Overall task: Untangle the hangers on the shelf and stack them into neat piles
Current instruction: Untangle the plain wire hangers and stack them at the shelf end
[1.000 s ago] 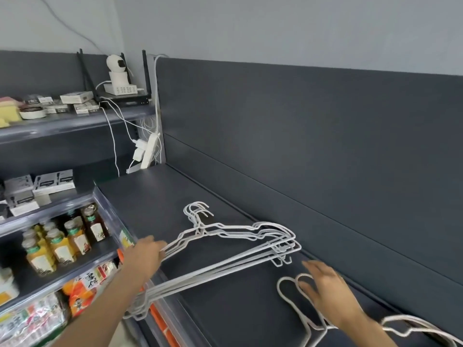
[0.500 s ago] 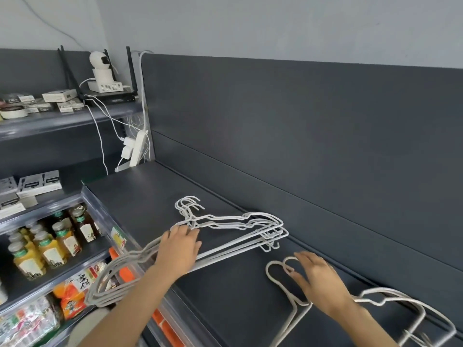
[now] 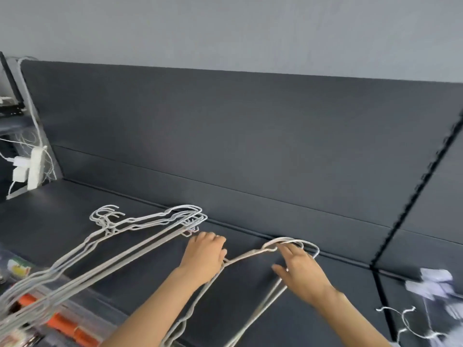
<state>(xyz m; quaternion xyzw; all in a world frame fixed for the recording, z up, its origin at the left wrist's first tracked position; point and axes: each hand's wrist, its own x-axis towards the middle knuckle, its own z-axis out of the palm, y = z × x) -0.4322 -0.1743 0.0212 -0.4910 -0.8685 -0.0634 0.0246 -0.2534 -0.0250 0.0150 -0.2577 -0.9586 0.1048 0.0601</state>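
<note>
- While left hand (image 3: 204, 254) curls knuckles-up over one shoulder wire, loose hangers (image 3: 250, 253) lie beneath both hands on shelf (image 3: 75, 204).
- Right hand (image 3: 300, 271): fingers straight and spread, resting on their hooks.
- Stacked hangers (image 3: 150, 221): just left of left hand, hooks aligned, far ends overhanging shelf edge.
- Further hangers (image 3: 406, 321): well right of right hand, blurred.
</note>
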